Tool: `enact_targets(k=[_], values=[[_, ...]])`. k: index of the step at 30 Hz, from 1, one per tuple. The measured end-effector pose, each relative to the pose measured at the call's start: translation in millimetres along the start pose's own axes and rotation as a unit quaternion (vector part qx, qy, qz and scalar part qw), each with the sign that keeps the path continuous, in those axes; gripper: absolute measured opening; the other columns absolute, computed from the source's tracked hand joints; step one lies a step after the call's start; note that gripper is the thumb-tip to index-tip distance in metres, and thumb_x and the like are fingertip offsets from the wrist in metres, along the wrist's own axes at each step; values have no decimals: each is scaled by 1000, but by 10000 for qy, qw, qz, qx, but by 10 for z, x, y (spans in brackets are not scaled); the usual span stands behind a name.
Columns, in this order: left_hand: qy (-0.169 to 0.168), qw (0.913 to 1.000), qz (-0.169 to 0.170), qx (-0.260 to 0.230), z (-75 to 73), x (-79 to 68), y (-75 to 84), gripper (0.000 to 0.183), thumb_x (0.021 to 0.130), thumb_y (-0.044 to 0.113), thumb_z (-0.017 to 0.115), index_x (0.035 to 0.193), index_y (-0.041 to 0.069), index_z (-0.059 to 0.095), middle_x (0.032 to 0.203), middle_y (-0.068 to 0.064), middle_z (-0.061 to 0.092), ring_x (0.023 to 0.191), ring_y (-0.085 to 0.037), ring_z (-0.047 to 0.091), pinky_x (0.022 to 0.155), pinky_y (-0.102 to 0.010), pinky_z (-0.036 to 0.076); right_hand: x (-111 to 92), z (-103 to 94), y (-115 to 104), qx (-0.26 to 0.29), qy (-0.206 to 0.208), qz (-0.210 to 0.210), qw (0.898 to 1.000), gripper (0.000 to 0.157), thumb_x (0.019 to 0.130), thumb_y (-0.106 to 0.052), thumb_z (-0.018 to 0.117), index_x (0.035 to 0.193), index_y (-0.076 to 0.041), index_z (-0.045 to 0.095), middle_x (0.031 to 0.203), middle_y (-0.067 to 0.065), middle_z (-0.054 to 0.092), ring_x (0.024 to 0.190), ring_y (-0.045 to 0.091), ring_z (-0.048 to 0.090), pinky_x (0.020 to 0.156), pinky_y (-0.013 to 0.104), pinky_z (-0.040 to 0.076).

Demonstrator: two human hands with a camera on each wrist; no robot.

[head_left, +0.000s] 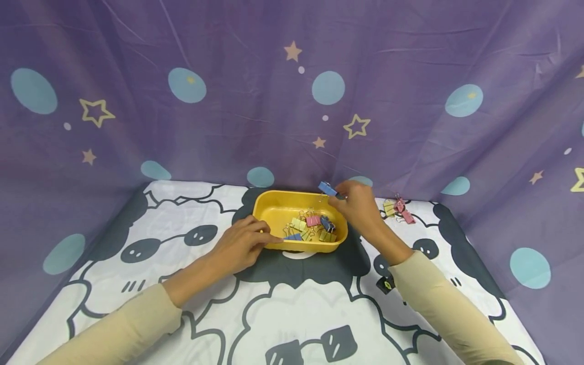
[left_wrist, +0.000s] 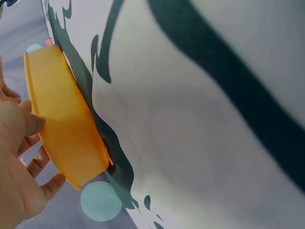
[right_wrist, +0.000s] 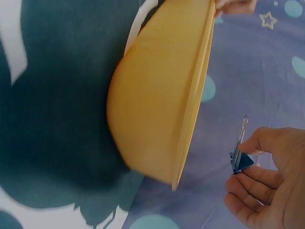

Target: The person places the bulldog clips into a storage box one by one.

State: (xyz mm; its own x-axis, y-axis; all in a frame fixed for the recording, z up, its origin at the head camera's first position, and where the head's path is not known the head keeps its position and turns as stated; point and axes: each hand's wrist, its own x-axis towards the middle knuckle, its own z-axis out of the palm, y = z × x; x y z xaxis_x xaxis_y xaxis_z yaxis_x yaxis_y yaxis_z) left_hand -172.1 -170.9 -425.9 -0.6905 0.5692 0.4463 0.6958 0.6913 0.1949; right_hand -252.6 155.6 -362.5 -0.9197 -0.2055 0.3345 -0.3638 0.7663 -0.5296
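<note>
A yellow tray (head_left: 264,203) stands at the back of the table, with several binder clips inside: pink (head_left: 313,221), pale yellow (head_left: 298,224), dark blue (head_left: 326,223) and others. My left hand (head_left: 244,242) holds the tray's near left rim, its thumb against the outer wall in the left wrist view. Above the tray's far right corner, my right hand (head_left: 360,205) pinches a blue binder clip (right_wrist: 244,161) between thumb and fingers. The clip's wire handle sticks up past the thumb in the right wrist view.
Right of the tray lies a small group of pink (head_left: 407,217) and yellow (head_left: 389,208) binder clips. The tablecloth (head_left: 301,309) has a cartoon sheep print. A purple curtain (head_left: 237,137) hangs directly behind the table and along its sides.
</note>
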Motion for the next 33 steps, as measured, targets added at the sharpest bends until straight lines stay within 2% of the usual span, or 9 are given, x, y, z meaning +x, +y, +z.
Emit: enact_targets(k=[7, 13, 20, 26, 33], values=[[5, 10000, -63, -38, -11, 0, -9, 43, 97, -2, 77, 122, 31, 90, 108, 3, 79, 104, -22, 64, 94, -45, 57, -24, 160, -243, 286, -187, -209, 9992, 34, 94, -19, 78, 119, 4, 83, 117, 19, 84, 99, 32, 77, 91, 51, 67], [35, 10000, 53, -64, -3, 1, -9, 45, 95, -4, 78, 122, 30, 90, 105, 4, 78, 100, -21, 62, 90, -41, 56, -30, 276, -366, 285, -202, -451, 9984, 30, 95, -16, 79, 117, 4, 84, 117, 18, 84, 109, 33, 78, 96, 51, 65], [-24, 10000, 63, -14, 2, 5, -13, 45, 95, -3, 79, 122, 32, 90, 105, 5, 77, 100, -19, 62, 88, -39, 55, -36, 373, -513, 345, -246, -682, 9968, 26, 95, -14, 80, 114, 3, 84, 112, 17, 84, 103, 33, 77, 95, 49, 66], [-52, 10000, 71, -15, 4, 12, -18, 46, 96, -3, 80, 124, 33, 89, 106, 6, 78, 102, -19, 63, 88, -39, 56, -62, 488, -599, 197, -355, -686, 9968, 22, 96, -16, 80, 111, -1, 85, 109, 14, 83, 99, 29, 72, 88, 44, 65], [-49, 10000, 29, -5, 1, 7, -13, 43, 97, -1, 79, 121, 32, 90, 105, 6, 77, 101, -20, 62, 91, -40, 55, -88, 582, -640, 39, -486, -614, 9969, 16, 97, -18, 83, 103, -3, 83, 101, 10, 80, 87, 23, 66, 77, 36, 58]])
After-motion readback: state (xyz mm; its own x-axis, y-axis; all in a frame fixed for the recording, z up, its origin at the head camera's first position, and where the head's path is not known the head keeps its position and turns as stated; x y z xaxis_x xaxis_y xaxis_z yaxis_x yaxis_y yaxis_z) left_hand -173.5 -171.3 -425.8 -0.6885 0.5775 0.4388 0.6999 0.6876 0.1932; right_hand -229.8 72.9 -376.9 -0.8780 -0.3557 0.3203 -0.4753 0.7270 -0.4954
